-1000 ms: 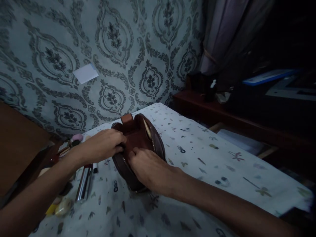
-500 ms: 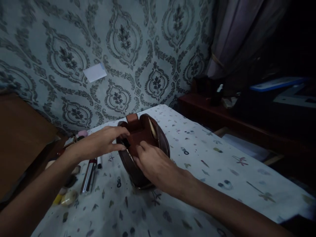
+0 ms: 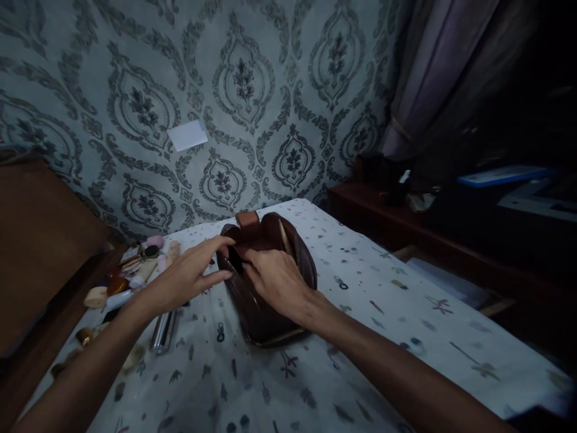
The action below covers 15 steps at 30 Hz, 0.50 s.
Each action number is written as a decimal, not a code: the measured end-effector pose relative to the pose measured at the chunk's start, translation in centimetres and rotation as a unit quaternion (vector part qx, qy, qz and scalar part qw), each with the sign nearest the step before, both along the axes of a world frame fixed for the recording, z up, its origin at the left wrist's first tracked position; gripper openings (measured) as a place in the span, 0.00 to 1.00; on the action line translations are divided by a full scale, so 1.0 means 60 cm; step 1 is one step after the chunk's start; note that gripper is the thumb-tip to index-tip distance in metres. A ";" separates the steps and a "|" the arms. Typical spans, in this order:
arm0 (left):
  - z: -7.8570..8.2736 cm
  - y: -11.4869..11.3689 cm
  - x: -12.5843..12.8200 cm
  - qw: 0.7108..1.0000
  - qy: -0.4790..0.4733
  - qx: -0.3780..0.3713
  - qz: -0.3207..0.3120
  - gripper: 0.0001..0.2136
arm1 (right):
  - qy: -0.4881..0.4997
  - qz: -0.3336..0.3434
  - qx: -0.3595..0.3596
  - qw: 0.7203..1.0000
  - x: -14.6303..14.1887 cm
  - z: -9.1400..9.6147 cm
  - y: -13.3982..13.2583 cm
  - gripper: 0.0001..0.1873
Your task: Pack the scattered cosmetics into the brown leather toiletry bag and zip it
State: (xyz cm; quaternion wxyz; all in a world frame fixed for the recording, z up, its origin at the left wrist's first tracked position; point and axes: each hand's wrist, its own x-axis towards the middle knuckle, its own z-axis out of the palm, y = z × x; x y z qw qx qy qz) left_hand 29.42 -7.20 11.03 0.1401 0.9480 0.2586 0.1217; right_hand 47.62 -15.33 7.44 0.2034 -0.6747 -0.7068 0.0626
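Note:
A dark brown cosmetic bag (image 3: 267, 325) stands unzipped on the patterned white cloth, its reddish-brown lining showing. My left hand (image 3: 192, 269) grips the bag's left rim, with the thumb and fingers on either side of the opening. Inside, my right hand (image 3: 277, 279) reaches towards the left wall, fingers bent together beside a dark patch; their tips and anything between them are hidden. A slim gold-coloured item (image 3: 285, 237) leans against the right inner wall. Below my left wrist lies a silver tube (image 3: 162, 334) on the cloth.
Several cosmetics, among them a pink sponge (image 3: 155, 241) and a beige jar (image 3: 96, 297), lie along the left edge, partly behind my left arm. A brown panel (image 3: 45, 240) rises at the left. The patterned wall (image 3: 243, 90) stands behind; a dark red shelf (image 3: 360, 201) is at right.
My right hand has moved further into the bag, towards its left inner wall. My left hand stays at the rim. The view has shifted slightly, uncovering more cosmetics at the left.

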 end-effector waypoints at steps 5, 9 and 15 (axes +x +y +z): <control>-0.009 0.001 -0.014 1.000 -0.013 0.022 -0.005 0.11 | -0.019 -0.033 0.011 0.999 0.003 -0.006 -0.005 0.13; -0.016 0.004 -0.014 0.999 -0.012 0.039 -0.030 0.11 | -0.036 -0.041 0.018 0.998 0.002 -0.008 -0.004 0.13; -0.037 -0.006 -0.002 0.989 -0.037 0.137 -0.042 0.11 | -0.061 -0.035 0.017 0.997 -0.009 -0.016 -0.005 0.13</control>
